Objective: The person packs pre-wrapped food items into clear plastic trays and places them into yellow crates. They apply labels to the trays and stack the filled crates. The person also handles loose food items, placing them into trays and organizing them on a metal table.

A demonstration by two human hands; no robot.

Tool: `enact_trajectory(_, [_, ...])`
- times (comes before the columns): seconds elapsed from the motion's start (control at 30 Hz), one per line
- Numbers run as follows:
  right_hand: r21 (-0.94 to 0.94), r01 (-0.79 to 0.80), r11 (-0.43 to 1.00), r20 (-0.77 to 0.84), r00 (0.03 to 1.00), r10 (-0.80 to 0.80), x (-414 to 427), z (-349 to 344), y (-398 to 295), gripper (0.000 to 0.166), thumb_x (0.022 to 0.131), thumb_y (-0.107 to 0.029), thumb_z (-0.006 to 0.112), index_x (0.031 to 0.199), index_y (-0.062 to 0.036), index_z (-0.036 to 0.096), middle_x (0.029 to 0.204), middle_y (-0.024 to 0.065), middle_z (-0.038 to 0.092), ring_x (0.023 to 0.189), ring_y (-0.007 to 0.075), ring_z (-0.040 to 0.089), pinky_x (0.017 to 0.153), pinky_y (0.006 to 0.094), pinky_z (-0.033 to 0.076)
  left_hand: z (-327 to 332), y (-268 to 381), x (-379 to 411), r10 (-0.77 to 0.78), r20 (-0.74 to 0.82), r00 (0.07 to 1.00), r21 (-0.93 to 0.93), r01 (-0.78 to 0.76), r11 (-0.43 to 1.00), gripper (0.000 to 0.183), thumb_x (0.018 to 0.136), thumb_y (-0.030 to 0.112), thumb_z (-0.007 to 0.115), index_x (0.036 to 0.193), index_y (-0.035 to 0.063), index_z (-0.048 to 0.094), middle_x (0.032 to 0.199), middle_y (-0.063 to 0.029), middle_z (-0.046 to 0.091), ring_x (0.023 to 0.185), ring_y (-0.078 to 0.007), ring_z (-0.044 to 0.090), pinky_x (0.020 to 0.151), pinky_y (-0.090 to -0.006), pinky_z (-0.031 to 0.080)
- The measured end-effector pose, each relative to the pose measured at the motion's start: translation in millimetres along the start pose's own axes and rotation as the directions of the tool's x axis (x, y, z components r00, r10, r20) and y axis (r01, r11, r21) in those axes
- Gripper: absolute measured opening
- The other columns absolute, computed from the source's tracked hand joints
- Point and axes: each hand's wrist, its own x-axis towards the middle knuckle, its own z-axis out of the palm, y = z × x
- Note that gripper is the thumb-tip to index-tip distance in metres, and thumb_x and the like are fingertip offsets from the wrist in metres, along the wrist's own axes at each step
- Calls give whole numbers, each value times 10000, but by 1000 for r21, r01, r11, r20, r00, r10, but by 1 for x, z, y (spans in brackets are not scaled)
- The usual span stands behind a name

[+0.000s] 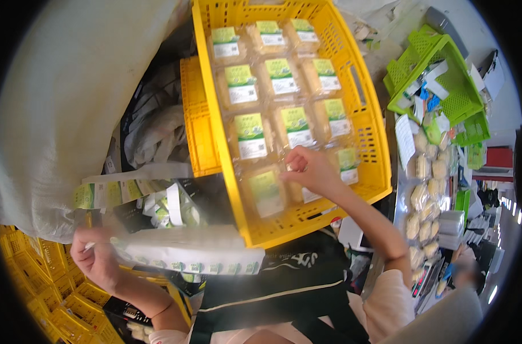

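Observation:
A yellow plastic crate (237, 189) lies before me, holding several clear packs (282, 79) of pale food in three columns. Green, yellow and white labels (251, 135) sit on top of them. My right hand (314, 172) is over the front middle pack, fingers curled; whether anything is between thumb and forefinger is unclear. Beside it, the front left pack (265, 193) carries a blurred label. At the left, my left hand (93, 256) is closed on the end of a white label strip (192, 253), which stretches right to the crate's near corner. That hand is blurred.
Another label strip (119, 191) hangs at the left beside a big pale sack (63, 107). More yellow crates (58, 284) stand lower left. To the right, a table bears several wrapped food packs (424, 202) and green baskets (441, 77). Another person (463, 271) is at far right.

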Motion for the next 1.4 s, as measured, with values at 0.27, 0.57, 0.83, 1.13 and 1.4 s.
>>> enact_trajectory(0.27, [-232, 752, 617, -285, 554, -782, -103, -60, -36, 201, 779, -166, 659, 957, -80, 623, 698, 80, 624, 555, 224, 588, 528, 298, 453, 158, 98, 31, 422, 338, 841, 145, -489, 860, 383, 700, 192, 670, 1024, 2, 593, 1122, -174, 521, 1048, -246, 495, 852, -321, 373])
enact_trajectory(0.57, [260, 315, 913, -965, 96, 242, -135, -207, 398, 204, 856, -137, 571, 975, 19, 626, 859, 72, 629, 788, 159, 555, 758, 298, 460, 210, -44, -25, -178, 88, 980, 533, 105, 840, 874, 690, 131, 756, 1387, 11, 243, 1393, -160, 310, 1290, -258, 310, 1067, -338, 246])
enact_trajectory(0.83, [-203, 218, 955, -899, 345, -270, -72, -255, 354, 488, 874, -148, 568, 1303, -4, 385, 1277, 144, 462, 1165, 236, 452, 958, 346, 381, 209, -56, -125, -438, -182, 880, 357, 474, 805, 455, 711, 92, 692, 1123, -13, 530, 942, -105, 633, 887, -188, 591, 806, -309, 458])
enact_trajectory(1.13, [568, 509, 647, -238, 854, -463, 61, -217, 143, 330, 837, -151, 575, 1110, 31, 542, 946, 108, 594, 762, 178, 574, 664, 285, 481, 240, -22, -110, -316, -123, 941, 590, 326, 739, 386, 747, 267, 635, 975, -39, 580, 911, -234, 618, 858, -353, 609, 720, -417, 482])
enact_trajectory(1.4, [297, 580, 759, -226, 815, -534, -105, -133, 126, 324, 822, -127, 563, 1102, 35, 541, 921, 93, 582, 738, 163, 558, 642, 270, 464, 184, -10, -289, -305, -182, 935, 393, 354, 849, 370, 734, 194, 587, 1018, -43, 557, 1009, -224, 563, 987, -349, 545, 840, -403, 437])
